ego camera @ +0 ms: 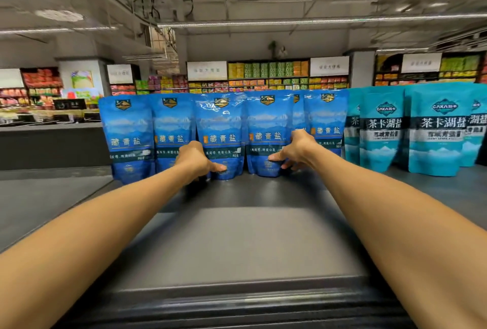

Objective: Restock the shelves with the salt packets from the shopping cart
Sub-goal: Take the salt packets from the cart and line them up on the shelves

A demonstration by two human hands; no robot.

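- Here the left hand (196, 160) grips the foot of one blue salt packet (221, 133) standing on the dark shelf (237, 236).
- The right hand (295, 152) pinches the next packet (266, 131).
- A careless push could topple the upright row, I think.
- The cart is not visible.

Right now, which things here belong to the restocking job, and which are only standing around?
Job: blue salt packets; shelf; left hand; right hand.
Not the job: teal packets; far shelves; wall signs.
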